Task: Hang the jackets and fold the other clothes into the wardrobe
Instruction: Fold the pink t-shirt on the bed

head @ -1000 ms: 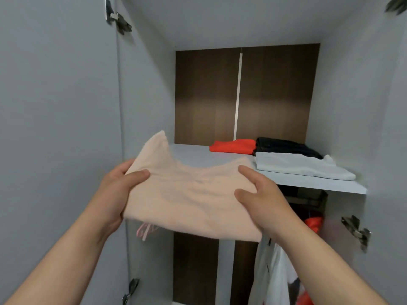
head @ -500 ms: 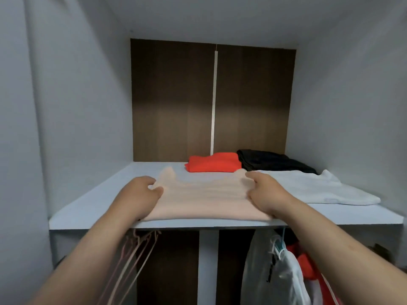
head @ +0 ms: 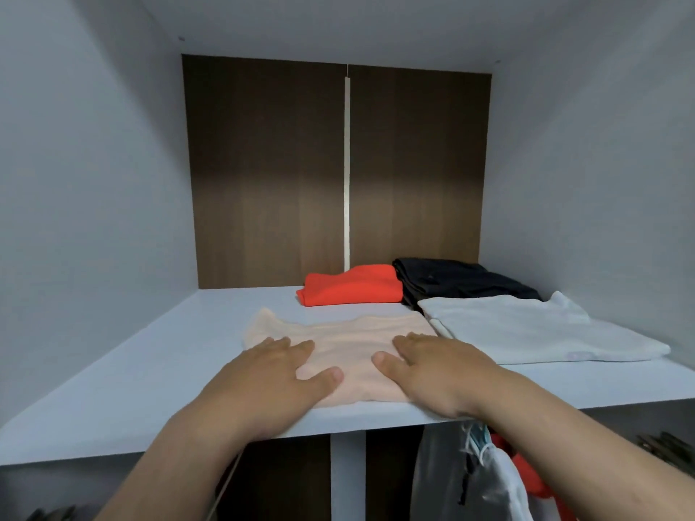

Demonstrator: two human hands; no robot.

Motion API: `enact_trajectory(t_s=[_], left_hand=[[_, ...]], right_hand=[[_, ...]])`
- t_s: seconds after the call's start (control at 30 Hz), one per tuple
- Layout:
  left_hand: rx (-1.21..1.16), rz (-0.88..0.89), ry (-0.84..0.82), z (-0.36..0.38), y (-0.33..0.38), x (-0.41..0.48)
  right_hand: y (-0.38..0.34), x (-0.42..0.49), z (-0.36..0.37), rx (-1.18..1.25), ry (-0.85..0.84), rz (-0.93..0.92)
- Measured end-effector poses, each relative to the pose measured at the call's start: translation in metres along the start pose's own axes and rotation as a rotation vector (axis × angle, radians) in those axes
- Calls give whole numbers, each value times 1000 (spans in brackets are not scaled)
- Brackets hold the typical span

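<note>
- We looked into the upper part of an open wardrobe [head: 94, 182] with pale grey side walls and ceiling.
- Its back panel [head: 263, 174] was dark brown wood grain, split down the middle by a thin pale strip [head: 346, 171].
- A pale shelf [head: 150, 370] ran the full width of the wardrobe and carried four folded pieces of clothing; a white post [head: 348, 479] stood under its front edge.
- The white garment [head: 526, 332] was the widest piece, lying flat on the right side of the shelf and reaching close to the right wall.
- The peach top [head: 353, 344], the piece being handled, lay folded flat at the front middle of the shelf, its near edge just short of the shelf's edge and its right side just beside the white garment.
- The black garment [head: 451, 280] sat folded at the back right, behind the white garment and partly covered by it.
- The red garment [head: 353, 289] sat folded at the back middle, touching the black garment and just behind the peach top.
- Below the shelf on the right we saw hanging clothes [head: 470, 483], pale grey and white in front with red behind.
- The left hand [head: 270, 381] lay palm down on the left part of the peach top, wrist over the shelf's front edge.
- The right hand [head: 436, 366] lay palm down on the right part of the top.
- The fingers [head: 297, 345] of both hands were stretched out and spread, resting flat on the cloth and grasping nothing.
</note>
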State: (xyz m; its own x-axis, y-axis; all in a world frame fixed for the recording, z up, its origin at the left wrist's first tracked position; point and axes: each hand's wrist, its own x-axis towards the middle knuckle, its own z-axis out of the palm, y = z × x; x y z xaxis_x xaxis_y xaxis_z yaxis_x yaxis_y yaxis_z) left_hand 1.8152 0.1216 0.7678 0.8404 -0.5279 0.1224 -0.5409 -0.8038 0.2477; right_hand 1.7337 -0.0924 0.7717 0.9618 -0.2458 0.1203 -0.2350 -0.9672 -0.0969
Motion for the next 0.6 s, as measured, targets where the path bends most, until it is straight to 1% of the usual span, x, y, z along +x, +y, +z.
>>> enact_trajectory(t_s=[0.13,0.23,0.33,0.5,0.6], left_hand=[[0,-2,-44,1,7,17],[-12,-25,-113,-3,6,25],[32,-42,-166,-9,6,33],[117,-56,-239,-15,12,58],[142,-49,-255,-15,14,78]], right_hand=[[9,13,-5,-1,-45,-2],[12,25,-9,-123,-137,-3],[10,40,-12,-210,-210,4],[17,65,-14,-184,-251,33],[23,78,-16,-145,-257,46]])
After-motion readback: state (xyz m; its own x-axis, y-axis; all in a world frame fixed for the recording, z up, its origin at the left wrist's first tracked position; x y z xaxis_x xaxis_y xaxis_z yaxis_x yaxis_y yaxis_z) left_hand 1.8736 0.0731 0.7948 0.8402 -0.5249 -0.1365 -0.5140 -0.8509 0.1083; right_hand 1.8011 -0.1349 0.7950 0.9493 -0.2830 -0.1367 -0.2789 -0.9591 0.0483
